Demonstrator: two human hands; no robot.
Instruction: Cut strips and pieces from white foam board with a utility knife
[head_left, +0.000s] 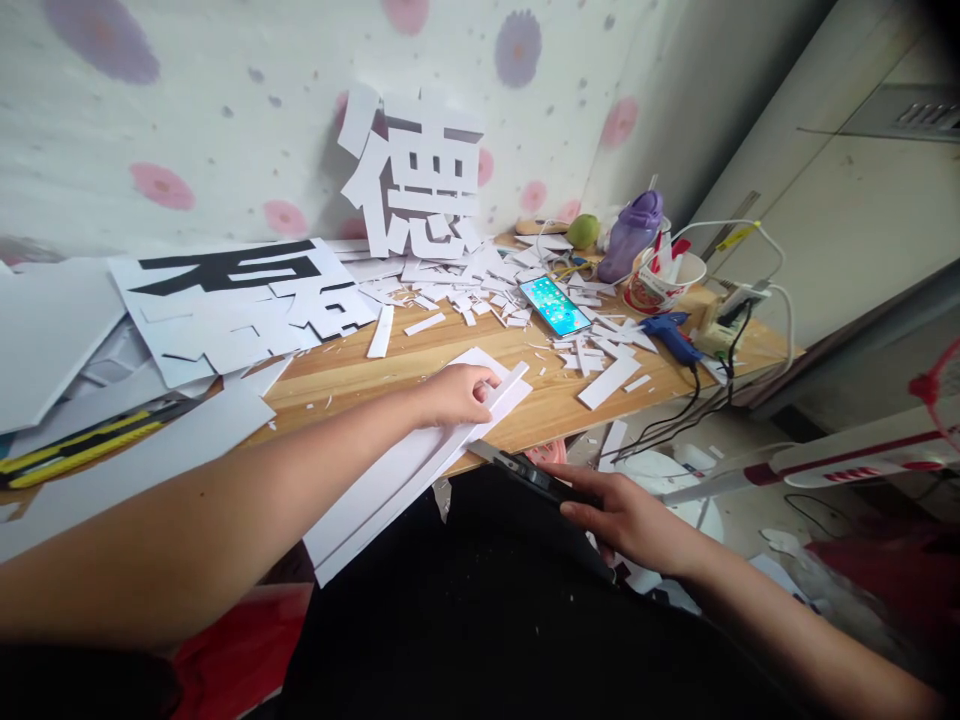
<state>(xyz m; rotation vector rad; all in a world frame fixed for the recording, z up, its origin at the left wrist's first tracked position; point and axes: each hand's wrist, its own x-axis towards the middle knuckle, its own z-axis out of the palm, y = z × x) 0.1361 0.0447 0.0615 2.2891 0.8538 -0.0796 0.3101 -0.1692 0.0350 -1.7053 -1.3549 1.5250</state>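
At the near edge of the wooden desk lies a white foam board (375, 492), partly overhanging the edge. My left hand (456, 394) rests on it, thumb and fingers curled round a narrow white foam board strip (513, 382). Some of that strip is hidden under the hand. My right hand (626, 515) grips a black utility knife (534, 478) over my lap. The knife's blade is out and points left, close to the board's near edge and the desk edge. I cannot tell whether the blade touches the board.
White offcuts (480, 285) litter the desk around a lit phone (555, 305). A cut white character (420, 185) leans on the wall. Right are a blue glue gun (671, 338), paper bucket (664, 280), purple bottle (631, 235) and cables. A yellow-black cutter (90, 440) lies left.
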